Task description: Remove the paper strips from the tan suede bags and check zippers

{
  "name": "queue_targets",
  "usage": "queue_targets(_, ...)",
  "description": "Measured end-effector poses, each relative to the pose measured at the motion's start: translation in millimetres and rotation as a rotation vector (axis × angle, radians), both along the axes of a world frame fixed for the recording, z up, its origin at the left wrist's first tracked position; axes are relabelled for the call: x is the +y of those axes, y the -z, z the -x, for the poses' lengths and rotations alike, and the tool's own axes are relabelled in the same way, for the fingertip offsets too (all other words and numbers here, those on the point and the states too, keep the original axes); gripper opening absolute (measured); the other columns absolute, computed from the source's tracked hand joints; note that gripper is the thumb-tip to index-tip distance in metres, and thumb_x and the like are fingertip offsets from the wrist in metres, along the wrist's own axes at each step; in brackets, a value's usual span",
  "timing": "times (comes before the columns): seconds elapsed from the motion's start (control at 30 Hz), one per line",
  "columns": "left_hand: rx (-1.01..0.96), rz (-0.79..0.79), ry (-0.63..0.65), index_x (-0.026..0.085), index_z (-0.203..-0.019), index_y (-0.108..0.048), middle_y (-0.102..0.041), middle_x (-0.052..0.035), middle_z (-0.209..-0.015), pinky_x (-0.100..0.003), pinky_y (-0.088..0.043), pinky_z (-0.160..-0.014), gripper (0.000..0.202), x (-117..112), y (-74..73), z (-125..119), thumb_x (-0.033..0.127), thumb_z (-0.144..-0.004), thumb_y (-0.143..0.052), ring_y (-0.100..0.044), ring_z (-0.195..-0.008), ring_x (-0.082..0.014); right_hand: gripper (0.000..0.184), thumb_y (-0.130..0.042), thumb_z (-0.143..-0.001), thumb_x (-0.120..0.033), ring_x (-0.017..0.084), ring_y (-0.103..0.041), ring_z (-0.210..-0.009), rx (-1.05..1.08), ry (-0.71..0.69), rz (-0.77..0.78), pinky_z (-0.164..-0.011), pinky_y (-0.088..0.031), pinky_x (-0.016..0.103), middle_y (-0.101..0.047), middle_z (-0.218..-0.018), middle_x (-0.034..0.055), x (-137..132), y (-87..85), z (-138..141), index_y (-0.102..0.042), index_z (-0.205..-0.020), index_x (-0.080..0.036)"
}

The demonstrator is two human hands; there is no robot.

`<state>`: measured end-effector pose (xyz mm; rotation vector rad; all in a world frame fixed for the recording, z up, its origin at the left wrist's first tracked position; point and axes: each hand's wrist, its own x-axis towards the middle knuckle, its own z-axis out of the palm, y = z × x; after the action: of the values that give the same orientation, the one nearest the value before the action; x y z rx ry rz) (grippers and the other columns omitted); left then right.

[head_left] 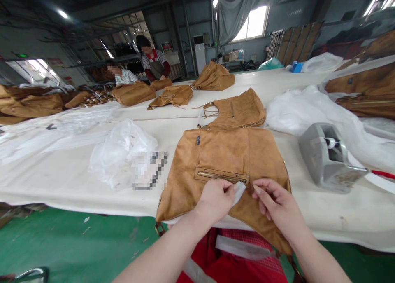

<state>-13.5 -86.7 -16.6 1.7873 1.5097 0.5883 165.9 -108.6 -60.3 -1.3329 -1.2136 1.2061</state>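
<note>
A tan suede-like handbag lies flat at the table's front edge, its strap end hanging over. Across it runs a brass zipper in a stitched panel. My left hand pinches a small translucent strip by the zipper's right end. Just right of that end is my right hand, its thumb and forefinger brought together over the leather; whatever they may hold is too small to make out. A second tan bag lies directly behind the first.
A grey tape dispenser stands to the right, near a heap of white plastic wrap. Crumpled clear plastic and a pixelated object lie left. Two people are across the table behind more tan bags.
</note>
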Motion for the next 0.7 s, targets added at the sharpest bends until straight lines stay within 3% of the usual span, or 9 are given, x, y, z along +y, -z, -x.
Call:
queue_targets(0.17,-0.019,0.025,0.034,0.014,-0.061,-0.067,-0.057,-0.0003,-0.055,-0.024,-0.026,-0.048,0.042,-2.2,-2.5,-8.0,0.041,-0.086,-0.048,-0.047,-0.053,-0.0116,0.041,-0.058,-0.083,-0.058,0.009,-0.048,-0.044,-0.075,-0.038,-0.011,-0.036,-0.037,0.020,-0.060,-0.073,-0.0004,0.8,1.2,-0.4,-0.058,-0.099,-0.021)
queue_targets(0.33,0.020,-0.028,-0.067,0.017,-0.071,-0.073,-0.071,-0.0040,-0.069,-0.024,-0.036,-0.055,0.035,1.9,5.0,-22.3,0.037,-0.087,-0.049,-0.060,-0.064,-0.0152,0.038,-0.057,-0.084,-0.057,0.009,-0.049,-0.044,-0.105,-0.034,-0.022,-0.037,-0.038,0.020,-0.061,-0.070,-0.0009,0.1,0.3,-0.5,-0.058,-0.097,-0.021)
queue_targets(0.5,0.050,-0.102,-0.211,0.018,-0.076,-0.074,-0.074,-0.0059,-0.077,-0.025,-0.040,-0.061,0.027,1.8,10.8,-31.2,0.031,-0.086,-0.053,-0.064,-0.069,-0.0159,0.040,-0.057,-0.082,-0.059,0.010,-0.051,-0.042,-0.129,-0.013,0.039,-0.037,-0.041,0.021,-0.063,-0.065,-0.0009,3.9,-2.3,0.2,-0.061,-0.089,-0.021)
queue_targets(0.7,-0.086,-0.118,-0.198,0.016,-0.074,-0.072,-0.073,-0.0052,-0.075,-0.023,-0.042,-0.059,0.031,0.0,13.1,-24.2,0.030,-0.089,-0.050,-0.063,-0.066,-0.0147,0.041,-0.056,-0.081,-0.058,0.008,-0.052,-0.036,-0.176,-0.161,0.168,-0.030,-0.036,0.018,-0.064,-0.064,0.0001,17.9,-19.7,5.2,-0.061,-0.073,-0.018)
